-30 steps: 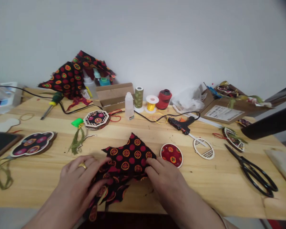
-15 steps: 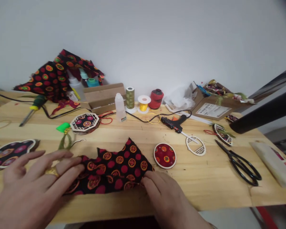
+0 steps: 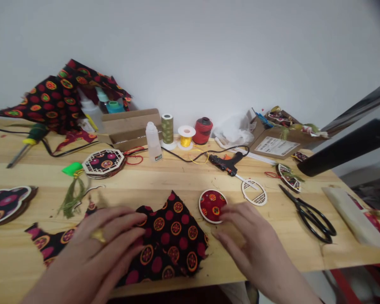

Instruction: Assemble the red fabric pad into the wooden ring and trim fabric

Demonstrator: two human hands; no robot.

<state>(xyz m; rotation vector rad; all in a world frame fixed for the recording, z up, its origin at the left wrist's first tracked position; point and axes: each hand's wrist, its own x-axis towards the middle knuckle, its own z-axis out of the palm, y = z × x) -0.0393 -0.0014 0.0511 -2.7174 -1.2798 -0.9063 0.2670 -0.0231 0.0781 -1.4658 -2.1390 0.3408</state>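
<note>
A torn piece of black cloth with red dots and orange medallions [image 3: 174, 240] lies spread on the wooden table [image 3: 266, 257] near its front edge. My left hand [image 3: 104, 240], wearing a gold ring, rests flat on the cloth's left part and hides its middle. My right hand [image 3: 243, 236] is off the cloth to the right, its fingertips at the lower edge of a round red fabric-covered disc with a pale rim [image 3: 210, 205].
Black scissors [image 3: 310, 220] lie to the right. A hot glue gun [image 3: 224, 164] and its cord, a lattice wooden oval [image 3: 253, 192], thread spools [image 3: 167, 128] and a dropper bottle [image 3: 153, 142] stand behind. A cardboard box [image 3: 274, 143] sits back right.
The cloth now lies flatter and wider on the table. My right hand has moved off its edge to the red disc, and my left hand has moved onto the cloth.
</note>
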